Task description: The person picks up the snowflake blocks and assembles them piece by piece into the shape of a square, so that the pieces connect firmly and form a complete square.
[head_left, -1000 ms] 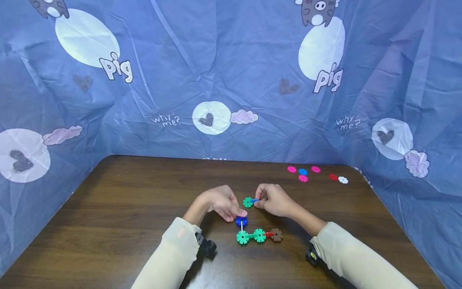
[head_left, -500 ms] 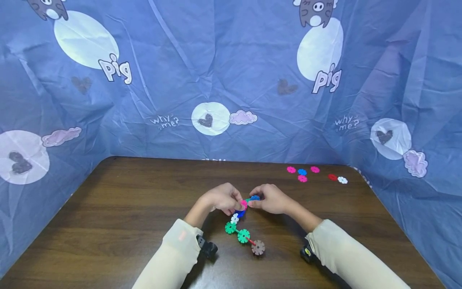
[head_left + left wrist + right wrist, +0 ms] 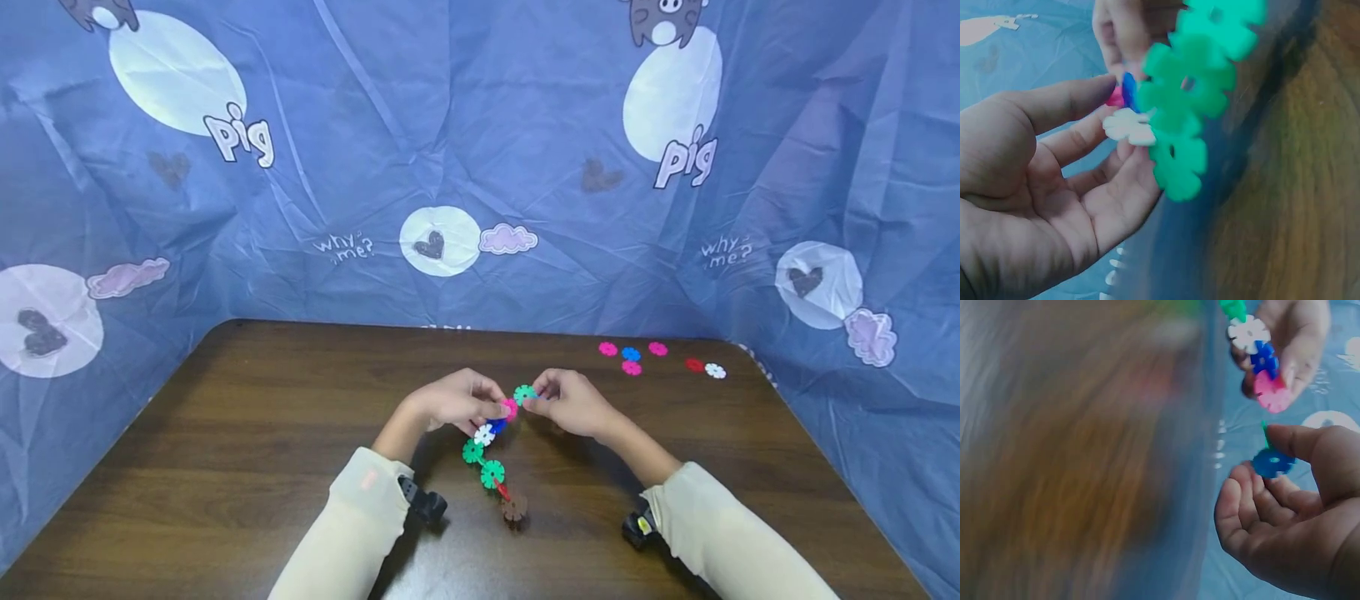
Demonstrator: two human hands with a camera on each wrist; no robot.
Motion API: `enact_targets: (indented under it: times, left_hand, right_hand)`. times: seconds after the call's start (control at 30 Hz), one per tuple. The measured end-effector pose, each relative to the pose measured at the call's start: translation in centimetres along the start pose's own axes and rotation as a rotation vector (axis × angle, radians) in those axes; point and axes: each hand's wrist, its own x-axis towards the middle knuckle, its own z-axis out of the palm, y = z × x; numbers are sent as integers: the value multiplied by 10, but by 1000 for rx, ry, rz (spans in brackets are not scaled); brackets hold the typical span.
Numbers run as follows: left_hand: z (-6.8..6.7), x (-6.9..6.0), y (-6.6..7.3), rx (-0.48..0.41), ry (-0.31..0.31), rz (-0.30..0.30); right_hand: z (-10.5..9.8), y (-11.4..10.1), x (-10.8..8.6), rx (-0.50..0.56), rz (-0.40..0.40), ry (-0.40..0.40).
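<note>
My left hand [image 3: 457,400] pinches a pink notched plastic disc [image 3: 1272,392] at the upper end of a linked chain. Below it follow a dark blue disc [image 3: 1264,359], a white disc [image 3: 484,434], green discs [image 3: 492,474], a red disc [image 3: 502,491] seen edge-on, and a brown disc [image 3: 513,508] at the lower end. To the right, my right hand [image 3: 572,404] holds a green disc [image 3: 524,394] joined to a blue disc [image 3: 1274,464] between thumb and fingers. In the right wrist view, a small gap separates this pair from the pink disc.
Loose discs lie at the back right of the wooden table [image 3: 300,500]: several pink and blue ones [image 3: 632,367], a red one [image 3: 695,365] and a white one [image 3: 715,371]. A blue printed cloth [image 3: 360,150] hangs around the table's back and sides.
The chain has been lifted, and its brown end has swung left and toward me. The pink disc has come into view in my left fingers. Both hands have risen slightly.
</note>
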Motion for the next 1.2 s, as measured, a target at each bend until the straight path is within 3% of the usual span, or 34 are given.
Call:
enact_targets:
  times: [0.2,0.3,0.5,0.77,0.9,1.2]
  left_hand:
    - [-7,-1,1,-34,45,24]
    - [-9,-2,3,-53,74,36]
    - [-5,-5,12,-23,135,84]
    - [1,-8,22,143,287,191]
    - [1,-8,24,192,319,219]
    - [2,-9,28,286,345,256]
  right_hand:
    - [3,-7,-5,207,5,89]
    - [6,-11,-6,247,-31,135]
    - [10,-11,-7,131,-136,246]
    - [12,-7,-10,43,-254,328]
    - [10,-8,-11,55,-263,326]
    - [2,-10,-14,131,-225,228]
